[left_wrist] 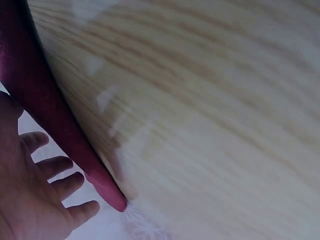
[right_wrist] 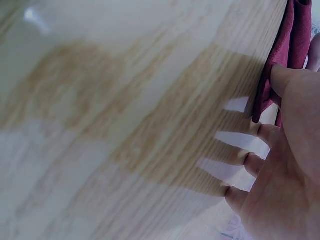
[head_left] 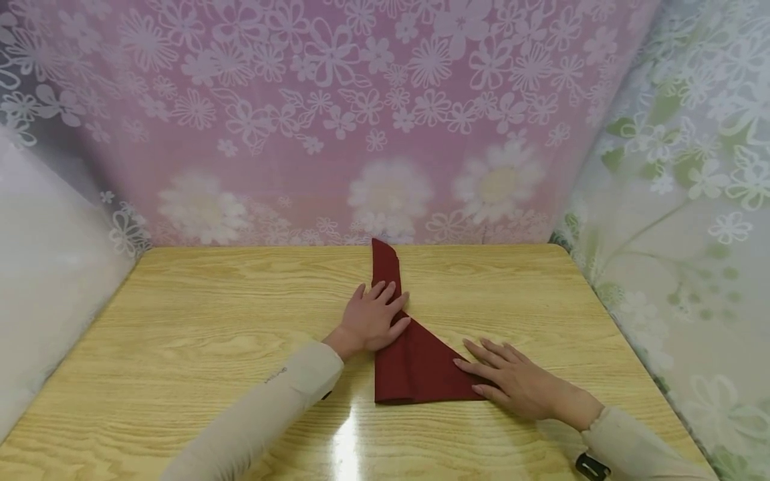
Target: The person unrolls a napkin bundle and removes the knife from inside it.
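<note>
A dark red cloth [head_left: 436, 367] lies folded on the wooden table, with a wide triangular part at the near right and a narrow strip running to the far edge. My left hand [head_left: 374, 321] rests across the strip, fingers spread. At the triangle's right corner, my right hand [head_left: 520, 382] touches the fabric with its thumb and straight fingers. The left wrist view shows the cloth [left_wrist: 65, 120] edge-on beside the spread fingers. In the right wrist view the thumb lies against the cloth [right_wrist: 300, 37], and the other fingertips are at the tabletop.
The light wood-grain table [head_left: 240, 294] fills the space below both arms. A pink flowered curtain [head_left: 289, 133] hangs along its back edge. Pale flowered sheeting [head_left: 692, 254] stands on the right, and white sheeting [head_left: 42, 267] on the left.
</note>
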`<state>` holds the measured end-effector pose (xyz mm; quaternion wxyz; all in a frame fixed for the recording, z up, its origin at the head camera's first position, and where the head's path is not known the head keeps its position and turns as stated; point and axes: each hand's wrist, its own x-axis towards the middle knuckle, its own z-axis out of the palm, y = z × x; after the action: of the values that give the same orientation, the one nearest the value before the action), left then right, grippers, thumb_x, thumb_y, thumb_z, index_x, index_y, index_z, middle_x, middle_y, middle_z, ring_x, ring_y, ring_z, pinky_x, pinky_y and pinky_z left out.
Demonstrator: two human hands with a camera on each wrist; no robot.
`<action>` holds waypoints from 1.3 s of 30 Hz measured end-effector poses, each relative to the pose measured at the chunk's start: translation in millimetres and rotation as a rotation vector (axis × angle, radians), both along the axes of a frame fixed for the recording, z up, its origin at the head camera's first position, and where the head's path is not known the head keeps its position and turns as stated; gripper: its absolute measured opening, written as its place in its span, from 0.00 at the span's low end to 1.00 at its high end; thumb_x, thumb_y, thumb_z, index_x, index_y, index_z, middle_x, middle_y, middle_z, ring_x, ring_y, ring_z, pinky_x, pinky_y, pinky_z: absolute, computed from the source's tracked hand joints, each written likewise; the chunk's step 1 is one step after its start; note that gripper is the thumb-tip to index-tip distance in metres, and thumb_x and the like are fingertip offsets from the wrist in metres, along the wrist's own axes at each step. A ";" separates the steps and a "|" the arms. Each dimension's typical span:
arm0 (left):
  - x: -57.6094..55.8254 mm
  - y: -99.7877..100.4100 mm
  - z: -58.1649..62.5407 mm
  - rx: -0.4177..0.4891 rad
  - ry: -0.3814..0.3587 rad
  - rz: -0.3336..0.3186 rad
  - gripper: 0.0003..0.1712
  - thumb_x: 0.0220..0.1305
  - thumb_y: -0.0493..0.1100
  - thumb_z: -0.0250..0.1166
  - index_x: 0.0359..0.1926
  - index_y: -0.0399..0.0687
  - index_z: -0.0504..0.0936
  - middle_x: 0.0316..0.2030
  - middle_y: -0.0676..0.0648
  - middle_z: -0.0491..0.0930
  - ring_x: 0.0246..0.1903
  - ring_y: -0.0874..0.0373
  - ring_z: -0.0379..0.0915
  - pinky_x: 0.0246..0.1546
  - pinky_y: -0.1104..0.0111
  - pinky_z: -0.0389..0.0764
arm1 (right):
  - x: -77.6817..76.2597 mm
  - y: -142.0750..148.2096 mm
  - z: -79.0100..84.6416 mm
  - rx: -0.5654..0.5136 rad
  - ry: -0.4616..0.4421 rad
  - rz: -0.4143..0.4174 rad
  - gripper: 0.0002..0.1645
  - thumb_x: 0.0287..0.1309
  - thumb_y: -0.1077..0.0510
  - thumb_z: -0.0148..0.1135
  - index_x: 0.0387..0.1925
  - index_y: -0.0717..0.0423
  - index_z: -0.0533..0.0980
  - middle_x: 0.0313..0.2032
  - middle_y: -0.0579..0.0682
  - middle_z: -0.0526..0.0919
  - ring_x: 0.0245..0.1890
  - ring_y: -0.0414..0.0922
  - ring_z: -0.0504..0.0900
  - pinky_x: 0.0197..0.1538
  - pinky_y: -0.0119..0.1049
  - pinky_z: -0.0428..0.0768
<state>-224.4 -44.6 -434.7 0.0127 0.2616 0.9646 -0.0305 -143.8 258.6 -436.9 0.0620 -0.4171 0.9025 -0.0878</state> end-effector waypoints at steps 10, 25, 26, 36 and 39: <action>5.4 8.6 2.0 -0.028 -0.008 0.017 0.32 0.72 0.64 0.40 0.72 0.63 0.60 0.72 0.47 0.52 0.71 0.51 0.44 0.67 0.49 0.50 | 1.3 -1.4 -0.3 0.008 -0.028 -0.014 0.28 0.73 0.46 0.43 0.71 0.43 0.62 0.71 0.58 0.55 0.68 0.62 0.54 0.60 0.66 0.58; 9.2 17.8 4.0 -0.036 -0.025 0.048 0.28 0.71 0.58 0.44 0.67 0.58 0.70 0.70 0.45 0.58 0.69 0.50 0.51 0.65 0.47 0.53 | 1.5 -0.9 -3.8 0.001 -0.023 -0.026 0.28 0.73 0.45 0.42 0.71 0.42 0.62 0.71 0.56 0.55 0.69 0.62 0.54 0.60 0.67 0.57; 9.4 17.6 3.6 -0.036 -0.025 0.050 0.28 0.70 0.59 0.45 0.67 0.59 0.70 0.70 0.46 0.58 0.69 0.50 0.51 0.65 0.47 0.53 | 1.7 -1.0 -3.9 0.003 -0.024 -0.028 0.28 0.73 0.45 0.42 0.71 0.42 0.62 0.71 0.56 0.55 0.69 0.62 0.54 0.60 0.67 0.57; 9.5 13.3 -0.5 0.012 -0.004 0.056 0.29 0.68 0.60 0.46 0.65 0.59 0.72 0.69 0.46 0.60 0.68 0.50 0.52 0.64 0.47 0.54 | 2.3 -2.0 -3.9 0.009 -0.012 -0.034 0.28 0.73 0.45 0.42 0.71 0.42 0.61 0.71 0.56 0.55 0.69 0.62 0.54 0.61 0.66 0.57; 10.0 12.7 -0.9 0.027 0.001 0.057 0.28 0.67 0.58 0.47 0.64 0.59 0.73 0.68 0.46 0.61 0.68 0.51 0.53 0.63 0.47 0.55 | 3.1 -1.9 -4.6 0.008 -0.008 -0.035 0.28 0.73 0.46 0.42 0.71 0.42 0.62 0.71 0.57 0.55 0.69 0.62 0.54 0.61 0.66 0.57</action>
<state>-214.4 -31.9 -435.6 0.0094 0.2342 0.9720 -0.0172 -140.7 256.7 -441.5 0.0656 -0.4009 0.9096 -0.0870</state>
